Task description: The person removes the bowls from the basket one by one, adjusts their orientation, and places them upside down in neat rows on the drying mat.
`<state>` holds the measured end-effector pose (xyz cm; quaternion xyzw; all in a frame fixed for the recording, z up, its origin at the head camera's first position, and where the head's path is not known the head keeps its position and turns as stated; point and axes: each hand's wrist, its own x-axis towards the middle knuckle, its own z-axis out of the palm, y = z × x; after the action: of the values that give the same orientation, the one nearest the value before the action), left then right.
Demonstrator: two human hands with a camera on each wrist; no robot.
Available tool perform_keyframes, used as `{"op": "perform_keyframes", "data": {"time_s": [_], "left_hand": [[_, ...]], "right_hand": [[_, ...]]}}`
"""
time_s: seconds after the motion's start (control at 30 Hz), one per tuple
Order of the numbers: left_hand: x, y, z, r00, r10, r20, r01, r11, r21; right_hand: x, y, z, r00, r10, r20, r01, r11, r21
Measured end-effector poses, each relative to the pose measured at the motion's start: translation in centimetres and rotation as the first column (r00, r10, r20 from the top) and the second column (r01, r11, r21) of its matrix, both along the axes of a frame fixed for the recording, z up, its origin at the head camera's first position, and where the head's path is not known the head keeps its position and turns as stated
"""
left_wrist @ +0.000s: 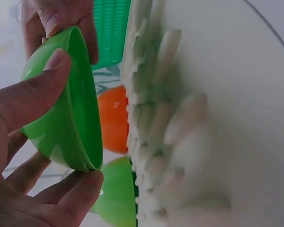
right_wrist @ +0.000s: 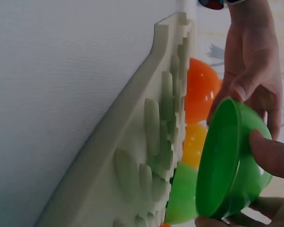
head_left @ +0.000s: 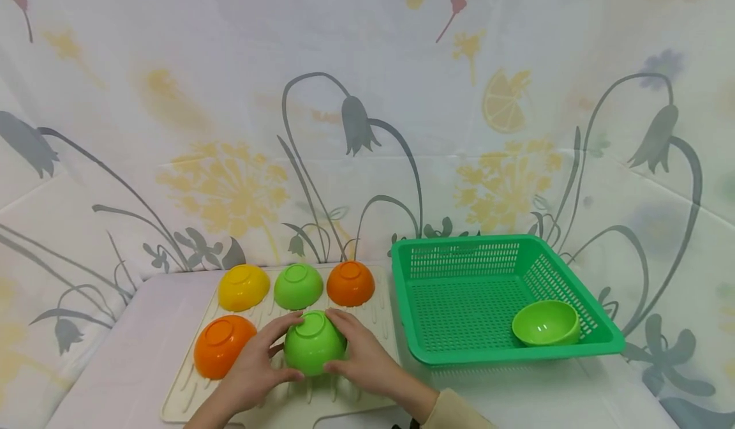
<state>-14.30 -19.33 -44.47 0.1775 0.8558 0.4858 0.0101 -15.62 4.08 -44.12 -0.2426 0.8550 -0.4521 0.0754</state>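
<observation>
Both hands hold a green bowl (head_left: 314,351) upside down over the front of a cream drying rack (head_left: 189,387). My left hand (head_left: 252,366) grips its left side, with the thumb on the outer wall and fingertips at the rim in the left wrist view. On the opposite side my right hand (head_left: 367,357) grips it the same way. A gap shows between the bowl's rim and the rack's ridges in both wrist views. Left of the hands, an orange bowl (head_left: 221,349) lies upside down on the rack.
Behind the hands, a yellow bowl (head_left: 244,288), another green bowl (head_left: 298,287) and a second orange bowl (head_left: 351,285) stand inverted in a row. To the right is a green perforated basket (head_left: 410,327), with one light green bowl (head_left: 545,327) tilted in its front right corner.
</observation>
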Motion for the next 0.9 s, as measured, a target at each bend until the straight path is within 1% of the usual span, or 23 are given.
{"op": "perform_keyframes", "data": {"time_s": [0.13,0.23,0.33,0.5,0.6,0.7,0.9], "left_hand": [[0.1,-0.7,-0.3,0.999,0.043,0.024,-0.043,0.999,-0.006],[0.1,-1.0,-0.5,0.998,0.066,0.017,-0.066,0.998,-0.025],[0.1,-1.2,-0.8,0.997,0.075,0.006,-0.074,0.997,-0.033],[0.0,-1.6,-1.1,0.997,0.078,-0.023,-0.079,0.996,-0.041],[0.0,-1.8,-1.2,0.997,0.070,-0.033,-0.071,0.996,-0.045],[-0.1,-2.0,-1.2,0.997,0.067,-0.030,-0.068,0.996,-0.050],[-0.2,-1.9,-1.3,0.993,0.119,0.029,-0.117,0.992,-0.049]], "right_hand": [[-0.5,-0.8,-0.1,0.998,0.056,0.008,-0.056,0.997,0.050],[-0.8,-1.2,-0.3,0.998,0.061,0.012,-0.062,0.997,0.053],[-0.9,-1.6,-0.6,0.999,0.034,0.008,-0.034,0.999,0.036],[-1.0,-2.3,-0.9,1.000,-0.015,0.015,0.015,0.999,-0.035],[-1.1,-2.8,-1.1,0.999,-0.041,0.028,0.043,0.996,-0.073],[-1.3,-3.3,-1.5,0.996,-0.066,0.052,0.071,0.992,-0.100],[-1.7,-3.9,-2.0,0.993,-0.084,0.085,0.091,0.992,-0.084]]}}
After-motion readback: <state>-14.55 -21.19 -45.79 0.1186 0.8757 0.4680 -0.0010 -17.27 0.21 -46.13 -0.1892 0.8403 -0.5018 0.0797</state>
